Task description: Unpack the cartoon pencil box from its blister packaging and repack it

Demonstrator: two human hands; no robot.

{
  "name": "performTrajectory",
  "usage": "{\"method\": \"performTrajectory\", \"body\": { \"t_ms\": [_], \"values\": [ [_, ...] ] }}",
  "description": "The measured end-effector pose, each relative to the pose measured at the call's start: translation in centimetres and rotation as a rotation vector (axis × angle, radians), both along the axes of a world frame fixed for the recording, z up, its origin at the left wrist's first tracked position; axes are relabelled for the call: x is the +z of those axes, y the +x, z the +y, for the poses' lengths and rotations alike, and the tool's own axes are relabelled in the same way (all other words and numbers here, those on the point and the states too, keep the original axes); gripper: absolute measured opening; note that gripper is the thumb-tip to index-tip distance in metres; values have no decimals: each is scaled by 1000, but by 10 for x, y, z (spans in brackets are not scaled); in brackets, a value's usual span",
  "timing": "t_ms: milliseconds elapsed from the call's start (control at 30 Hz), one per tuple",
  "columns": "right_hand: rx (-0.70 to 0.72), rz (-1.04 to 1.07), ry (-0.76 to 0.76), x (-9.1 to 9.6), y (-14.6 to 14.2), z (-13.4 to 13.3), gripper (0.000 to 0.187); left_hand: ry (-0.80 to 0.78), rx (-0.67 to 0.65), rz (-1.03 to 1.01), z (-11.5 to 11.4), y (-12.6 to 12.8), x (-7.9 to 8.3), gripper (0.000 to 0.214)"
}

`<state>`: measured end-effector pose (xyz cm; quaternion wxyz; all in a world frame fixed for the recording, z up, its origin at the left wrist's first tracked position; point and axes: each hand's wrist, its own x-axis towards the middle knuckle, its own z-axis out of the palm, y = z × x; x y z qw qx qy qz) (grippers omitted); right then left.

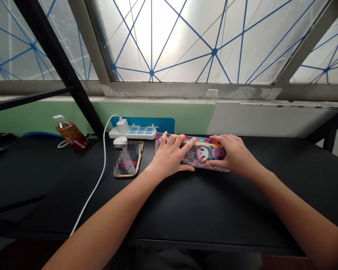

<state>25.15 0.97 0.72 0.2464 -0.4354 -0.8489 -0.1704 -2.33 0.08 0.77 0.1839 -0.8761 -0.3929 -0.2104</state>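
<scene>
Resting on the black desk [202, 213] beside the power strip [141, 131], the cartoon-printed case [203, 153] looks light, stiff and slick, best held across its long edges, the right hand [233, 153] gripping its right end, the left hand [170, 155] spread open over it.

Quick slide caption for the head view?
Left hand and right hand on a colourful cartoon case, with a phone and power strip to its left.
</scene>
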Motion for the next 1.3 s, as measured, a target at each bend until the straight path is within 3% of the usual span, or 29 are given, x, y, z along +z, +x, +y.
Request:
{"method": "performTrajectory", "body": {
  "t_ms": [100,267,433,633,733,833,933,1033,1133,1300],
  "values": [
    [-11,-35,89,3,-2,-2,71,42,47,-51,-2,-3,10,73],
    [67,-144,97,4,-8,-9,27,-21,94,2,-2,-4,14,47],
    [29,-166,-2,0,-23,-19,21,-125,94,116,-3,-3,13,29],
    [95,-201,-92,-13,-45,-25,34,-162,109,176,-6,-1,10,42],
    [130,-214,-142,-23,-51,-25,51,-184,109,135,-5,-1,5,44],
    [146,-241,-180,-31,-54,-23,72,-232,122,80,-2,-4,-2,69],
    [151,-240,-244,-34,-54,-20,79,-370,186,58,3,-6,-8,97],
    [145,-206,-349,-30,-51,-19,77,-495,217,61,7,-8,-11,107],
    [131,-177,-479,-18,-41,-19,72,-510,217,50,9,-8,-11,108],
    [89,-138,-594,7,-4,-13,61,-531,197,21,10,-10,-11,110]
  ]
}}
